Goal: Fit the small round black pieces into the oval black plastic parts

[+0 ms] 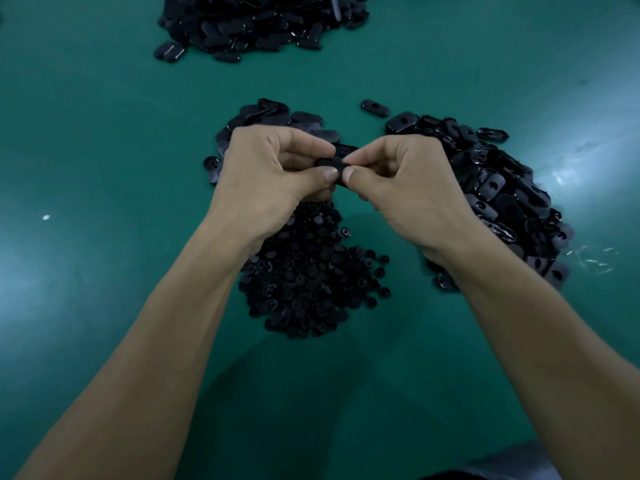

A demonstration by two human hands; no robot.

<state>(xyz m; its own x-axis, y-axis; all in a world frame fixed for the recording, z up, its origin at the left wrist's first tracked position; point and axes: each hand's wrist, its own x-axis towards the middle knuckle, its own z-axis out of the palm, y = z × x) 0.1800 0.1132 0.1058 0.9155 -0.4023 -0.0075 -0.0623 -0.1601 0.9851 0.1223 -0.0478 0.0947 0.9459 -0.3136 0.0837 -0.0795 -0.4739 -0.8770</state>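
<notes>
Left hand (273,171), right hand (405,181) pinch oval part (341,155) between fingertips.

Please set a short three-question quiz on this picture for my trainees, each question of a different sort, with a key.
1. True or false: the left hand and the right hand pinch the same black part between them.
2. Of the heaps in view, where does the pile of small round pieces lie? A: nearest the person, between the forearms. B: farthest from the person. C: to the right of the right hand.
3. Fill in: the lone oval part lies apart from the heaps, just beyond the ___ hand.

Key: 1 true; 2 A; 3 right.
</notes>
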